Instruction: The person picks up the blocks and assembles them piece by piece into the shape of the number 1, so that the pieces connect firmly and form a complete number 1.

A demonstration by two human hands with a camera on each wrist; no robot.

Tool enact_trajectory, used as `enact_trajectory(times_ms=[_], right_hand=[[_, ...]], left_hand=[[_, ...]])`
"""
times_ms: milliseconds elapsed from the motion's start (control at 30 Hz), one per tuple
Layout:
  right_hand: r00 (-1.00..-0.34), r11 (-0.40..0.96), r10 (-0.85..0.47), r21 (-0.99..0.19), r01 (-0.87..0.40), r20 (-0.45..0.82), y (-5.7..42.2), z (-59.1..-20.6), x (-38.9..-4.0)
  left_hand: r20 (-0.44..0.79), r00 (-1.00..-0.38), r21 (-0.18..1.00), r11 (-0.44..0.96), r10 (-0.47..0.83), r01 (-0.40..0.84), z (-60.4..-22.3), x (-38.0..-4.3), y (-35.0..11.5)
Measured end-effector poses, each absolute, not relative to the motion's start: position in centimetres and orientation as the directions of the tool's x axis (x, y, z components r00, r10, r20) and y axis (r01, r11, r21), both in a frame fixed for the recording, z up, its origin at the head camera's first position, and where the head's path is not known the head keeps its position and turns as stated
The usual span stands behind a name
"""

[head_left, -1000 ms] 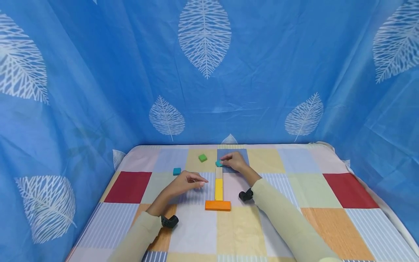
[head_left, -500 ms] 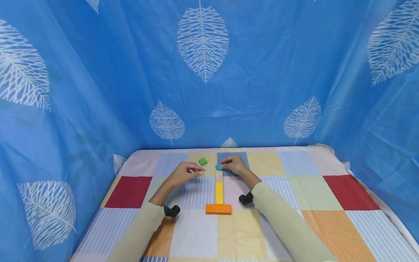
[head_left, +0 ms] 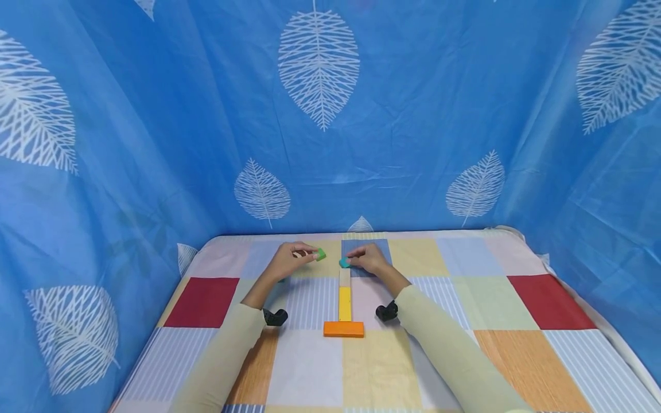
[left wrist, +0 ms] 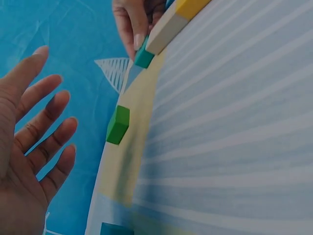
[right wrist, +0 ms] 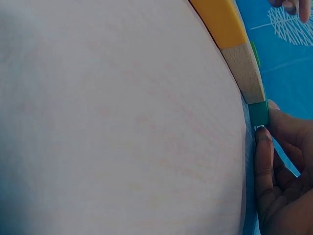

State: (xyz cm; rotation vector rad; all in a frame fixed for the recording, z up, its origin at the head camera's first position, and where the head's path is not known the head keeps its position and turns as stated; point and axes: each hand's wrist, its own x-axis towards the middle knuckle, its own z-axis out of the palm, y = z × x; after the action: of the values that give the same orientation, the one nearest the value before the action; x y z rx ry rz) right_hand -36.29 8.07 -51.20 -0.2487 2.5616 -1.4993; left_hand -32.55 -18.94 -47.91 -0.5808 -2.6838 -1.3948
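Note:
My right hand (head_left: 368,258) pinches a small teal block (head_left: 344,263) between thumb and fingers. That block sits at the far end of a plain wooden block (head_left: 344,278), and a yellow block (head_left: 344,304) continues the row toward me. Across the near end lies an orange block (head_left: 343,329). My left hand (head_left: 290,259) hovers just left of a small green block (head_left: 321,254); the left wrist view has its fingers extended and spread, apart from the green block (left wrist: 118,125). A second teal block (left wrist: 116,229) shows partly at that view's bottom edge.
A patchwork cloth (head_left: 382,367) covers the table. Blue leaf-patterned curtains (head_left: 413,115) hang behind and at both sides, close to the table's far edge. In the head view the left hand mostly hides the second teal block.
My left hand has moved away from me, past the second teal block, and up to the green block. The right hand has kept its place at the teal block. The head view has tilted slightly.

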Motion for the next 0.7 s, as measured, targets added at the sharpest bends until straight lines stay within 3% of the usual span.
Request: enact_trajectory(times_ms=[333,700], right_hand=[[-0.976,0.489,-0.214,-0.870,-0.065,-0.048,8.0,-50.9,-36.4],[-0.975,0.476,-0.217,-0.878,-0.055,-0.057,8.0,-51.1,-36.1]], left_hand=[[0.244,-0.935,0.796,0.497,0.257,0.345,-48.7,-34.1,-18.9],[0.174,-0.966,0.785,0.565,0.192,0.254,-49.4,-34.9,-18.1]])
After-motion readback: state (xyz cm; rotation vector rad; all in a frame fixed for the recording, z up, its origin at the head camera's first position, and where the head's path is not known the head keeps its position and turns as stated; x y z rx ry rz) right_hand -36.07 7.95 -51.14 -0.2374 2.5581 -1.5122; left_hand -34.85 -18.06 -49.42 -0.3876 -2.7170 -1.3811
